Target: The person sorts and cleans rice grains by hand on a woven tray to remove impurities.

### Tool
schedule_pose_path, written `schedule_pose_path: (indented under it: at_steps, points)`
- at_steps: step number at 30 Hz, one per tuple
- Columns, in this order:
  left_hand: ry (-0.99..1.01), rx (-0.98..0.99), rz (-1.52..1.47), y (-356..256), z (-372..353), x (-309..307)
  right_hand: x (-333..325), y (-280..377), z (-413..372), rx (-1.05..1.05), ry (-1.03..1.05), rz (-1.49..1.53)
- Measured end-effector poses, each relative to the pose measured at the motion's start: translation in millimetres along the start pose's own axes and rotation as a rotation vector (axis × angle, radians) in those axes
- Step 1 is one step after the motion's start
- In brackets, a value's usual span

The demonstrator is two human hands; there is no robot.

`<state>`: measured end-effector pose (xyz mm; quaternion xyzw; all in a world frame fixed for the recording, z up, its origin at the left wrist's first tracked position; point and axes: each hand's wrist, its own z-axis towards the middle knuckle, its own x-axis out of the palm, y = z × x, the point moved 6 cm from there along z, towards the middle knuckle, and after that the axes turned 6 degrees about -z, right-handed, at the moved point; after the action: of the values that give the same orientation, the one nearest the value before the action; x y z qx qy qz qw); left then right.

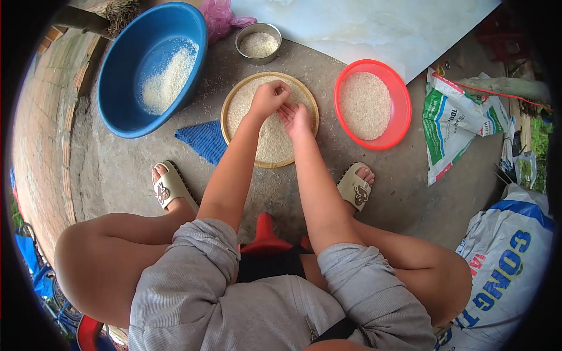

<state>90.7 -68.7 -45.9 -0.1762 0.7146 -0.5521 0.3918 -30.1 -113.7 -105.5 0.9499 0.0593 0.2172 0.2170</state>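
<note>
Over a round tray with a tan rim [225, 111], spread with white rice [270, 143], both of my hands are close together. My left hand [270, 98] has its fingers curled in, thumb near the fingertips; what they pinch, if anything, is too small to make out. Just below and to the right, my right hand [295, 120] is turned palm up with its fingers stretched toward the left hand. A blue cloth [202, 140] lies beside the tray's left edge.
A large blue basin [117, 102] with rice stands at the upper left. A metal bowl [258, 59] of rice is behind the tray, near a pink plastic bag [216, 19]. Right of it are a red basin [401, 108] of rice, an empty-looking sack [451, 120] and a large white sack [503, 275].
</note>
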Motion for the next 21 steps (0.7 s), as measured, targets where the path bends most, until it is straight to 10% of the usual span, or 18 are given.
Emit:
schedule_pose_path:
  at_steps: [3, 11, 21]
  points:
    - [0.384, -0.01, -0.063, -6.9, -12.1, 8.6, -4.7, 1.3, 1.5, -0.019, -0.056, 0.082]
    - [-0.352, -0.114, 0.079, 23.2, -16.3, -100.1, -8.8, -0.4, 5.9, 0.012, -0.009, -0.071]
    - [-0.458, -0.204, 0.238, 72.7, -64.4, -118.5, -9.7, 4.6, -4.7, 0.102, 0.024, -0.019]
